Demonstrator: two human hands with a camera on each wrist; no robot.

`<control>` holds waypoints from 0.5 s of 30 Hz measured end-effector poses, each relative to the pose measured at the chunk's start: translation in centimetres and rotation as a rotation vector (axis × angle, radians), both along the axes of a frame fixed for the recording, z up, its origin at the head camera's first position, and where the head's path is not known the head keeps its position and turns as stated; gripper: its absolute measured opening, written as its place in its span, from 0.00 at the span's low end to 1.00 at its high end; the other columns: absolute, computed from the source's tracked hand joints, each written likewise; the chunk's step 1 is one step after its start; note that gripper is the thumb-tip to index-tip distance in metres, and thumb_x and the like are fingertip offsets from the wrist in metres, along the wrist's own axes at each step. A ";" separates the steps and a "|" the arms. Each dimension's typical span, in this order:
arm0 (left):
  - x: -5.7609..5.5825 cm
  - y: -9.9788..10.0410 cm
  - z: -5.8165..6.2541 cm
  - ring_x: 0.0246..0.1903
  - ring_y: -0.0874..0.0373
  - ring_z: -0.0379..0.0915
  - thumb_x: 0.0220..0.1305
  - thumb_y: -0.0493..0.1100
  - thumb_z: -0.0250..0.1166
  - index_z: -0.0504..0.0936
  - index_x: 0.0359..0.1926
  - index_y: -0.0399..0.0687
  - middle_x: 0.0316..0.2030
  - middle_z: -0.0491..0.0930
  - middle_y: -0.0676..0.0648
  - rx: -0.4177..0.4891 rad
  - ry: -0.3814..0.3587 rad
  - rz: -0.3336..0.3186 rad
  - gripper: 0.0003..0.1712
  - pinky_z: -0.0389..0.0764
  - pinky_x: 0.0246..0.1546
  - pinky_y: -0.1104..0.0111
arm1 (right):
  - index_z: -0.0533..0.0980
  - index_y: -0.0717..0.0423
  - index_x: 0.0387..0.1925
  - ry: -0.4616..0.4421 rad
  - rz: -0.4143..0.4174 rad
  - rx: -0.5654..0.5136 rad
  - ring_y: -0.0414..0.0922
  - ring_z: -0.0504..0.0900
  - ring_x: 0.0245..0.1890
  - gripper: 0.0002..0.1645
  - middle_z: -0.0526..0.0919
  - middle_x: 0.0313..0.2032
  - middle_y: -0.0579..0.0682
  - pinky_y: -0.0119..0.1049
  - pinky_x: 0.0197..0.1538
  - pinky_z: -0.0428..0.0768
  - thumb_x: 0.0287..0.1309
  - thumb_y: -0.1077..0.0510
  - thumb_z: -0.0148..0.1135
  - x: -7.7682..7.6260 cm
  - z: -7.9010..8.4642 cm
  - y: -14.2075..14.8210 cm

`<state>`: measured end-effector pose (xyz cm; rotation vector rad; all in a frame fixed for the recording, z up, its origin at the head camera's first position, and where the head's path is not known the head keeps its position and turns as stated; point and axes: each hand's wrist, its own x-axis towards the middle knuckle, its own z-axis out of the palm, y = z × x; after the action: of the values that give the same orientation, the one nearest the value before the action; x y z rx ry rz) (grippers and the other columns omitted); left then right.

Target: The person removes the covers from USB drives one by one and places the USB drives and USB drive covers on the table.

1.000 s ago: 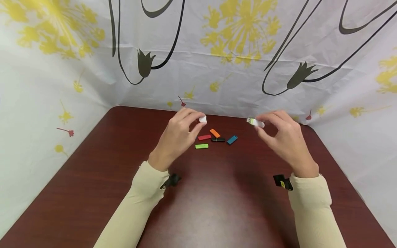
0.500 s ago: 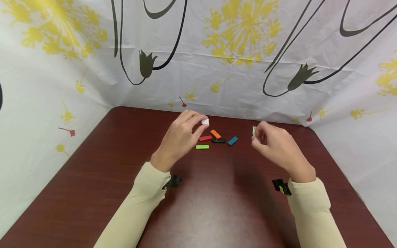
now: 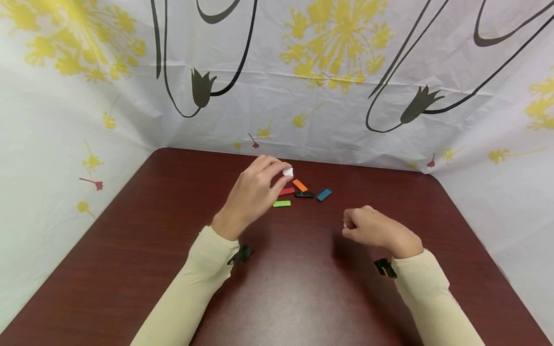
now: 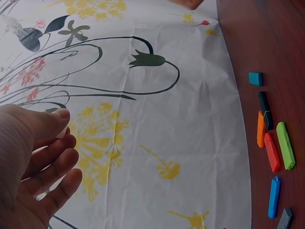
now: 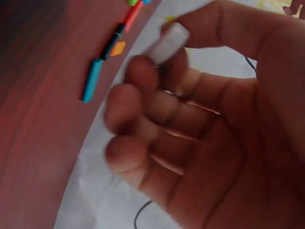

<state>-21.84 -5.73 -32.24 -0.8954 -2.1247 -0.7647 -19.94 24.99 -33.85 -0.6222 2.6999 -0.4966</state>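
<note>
My left hand (image 3: 255,192) is raised over the table's left middle and pinches a small white cap (image 3: 288,171) between thumb and forefinger. In the left wrist view, only a sliver of the cap shows between the fingertips. To the right and lower over the table, my right hand (image 3: 376,230) pinches a white USB stick (image 5: 167,45). Its fingers hide most of the stick in the head view, while the right wrist view shows its pale body, blurred, at the fingertips. The two hands are well apart.
Several USB sticks lie on the dark red table (image 3: 268,298) beyond the hands: orange (image 3: 299,185), red (image 3: 287,191), black (image 3: 305,194), green (image 3: 282,203) and teal (image 3: 323,194). The left wrist view adds blue (image 4: 274,197) and grey (image 4: 285,219) ones. A patterned curtain (image 3: 268,110) borders the table.
My right hand has turned and come down toward me with the USB stick, now mostly hidden by its fingers. The left hand has shifted slightly right, still holding the cap.
</note>
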 end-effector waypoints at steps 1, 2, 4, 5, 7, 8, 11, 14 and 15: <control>0.0 0.0 0.0 0.46 0.51 0.81 0.72 0.40 0.74 0.90 0.50 0.38 0.44 0.88 0.44 0.001 -0.001 -0.001 0.11 0.87 0.46 0.63 | 0.68 0.51 0.27 -0.021 0.006 0.009 0.38 0.56 0.21 0.18 0.60 0.19 0.40 0.33 0.31 0.63 0.74 0.61 0.62 0.0 -0.2 -0.1; 0.0 0.0 0.0 0.46 0.51 0.81 0.72 0.40 0.74 0.90 0.50 0.38 0.44 0.88 0.43 0.001 -0.002 -0.001 0.11 0.87 0.46 0.63 | 0.67 0.51 0.26 -0.041 0.011 0.016 0.38 0.55 0.22 0.19 0.58 0.19 0.40 0.33 0.31 0.62 0.74 0.61 0.62 -0.1 -0.3 -0.1; 0.1 0.0 0.1 0.46 0.51 0.81 0.72 0.40 0.74 0.90 0.50 0.37 0.44 0.88 0.43 -0.001 -0.008 0.000 0.11 0.88 0.46 0.63 | 0.64 0.48 0.23 -0.075 0.024 0.030 0.38 0.52 0.22 0.22 0.55 0.19 0.39 0.32 0.31 0.60 0.73 0.61 0.62 -0.1 -0.7 -0.3; 0.1 0.0 0.1 0.46 0.51 0.81 0.72 0.40 0.74 0.90 0.50 0.37 0.44 0.88 0.43 -0.002 -0.011 0.000 0.11 0.88 0.46 0.63 | 0.62 0.47 0.22 -0.092 0.032 0.038 0.38 0.51 0.22 0.24 0.54 0.19 0.39 0.32 0.31 0.58 0.73 0.62 0.61 -0.1 -0.8 -0.3; 0.1 0.0 0.0 0.46 0.50 0.81 0.72 0.40 0.74 0.90 0.50 0.37 0.44 0.88 0.43 -0.006 -0.015 0.002 0.11 0.88 0.46 0.63 | 0.61 0.46 0.20 -0.120 0.042 0.059 0.38 0.50 0.21 0.26 0.54 0.18 0.39 0.32 0.31 0.57 0.71 0.62 0.61 -0.2 -1.3 -0.5; 0.1 0.0 0.0 0.46 0.50 0.81 0.73 0.40 0.73 0.90 0.50 0.37 0.44 0.88 0.43 -0.008 -0.018 0.003 0.11 0.88 0.46 0.63 | 0.60 0.45 0.19 -0.133 0.042 0.068 0.38 0.49 0.21 0.27 0.53 0.18 0.39 0.32 0.31 0.56 0.70 0.63 0.61 -0.2 -1.5 -0.7; 0.1 0.0 0.0 0.47 0.51 0.81 0.73 0.40 0.73 0.90 0.50 0.38 0.44 0.88 0.43 -0.014 -0.024 0.006 0.11 0.88 0.47 0.63 | 0.62 0.46 0.16 -0.177 0.018 0.105 0.37 0.53 0.19 0.27 0.57 0.16 0.39 0.32 0.30 0.60 0.68 0.64 0.62 0.0 -2.1 -1.1; 0.0 0.0 -0.1 0.47 0.51 0.81 0.72 0.40 0.74 0.90 0.50 0.38 0.44 0.88 0.43 -0.017 -0.027 0.008 0.11 0.88 0.47 0.63 | 0.69 0.49 0.14 -0.218 -0.038 0.138 0.38 0.61 0.17 0.25 0.64 0.14 0.41 0.32 0.29 0.67 0.66 0.65 0.63 0.4 -2.5 -1.5; 0.0 0.0 0.0 0.47 0.51 0.81 0.72 0.40 0.74 0.90 0.50 0.38 0.44 0.88 0.43 -0.018 -0.027 0.009 0.11 0.88 0.47 0.63 | 0.72 0.50 0.14 -0.231 -0.060 0.146 0.39 0.63 0.16 0.23 0.66 0.14 0.42 0.32 0.28 0.69 0.65 0.66 0.64 0.5 -2.6 -1.6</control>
<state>-21.81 -5.78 -32.29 -0.8891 -2.1610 -0.7576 -19.42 23.42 -36.43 -0.4176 2.5132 -0.3581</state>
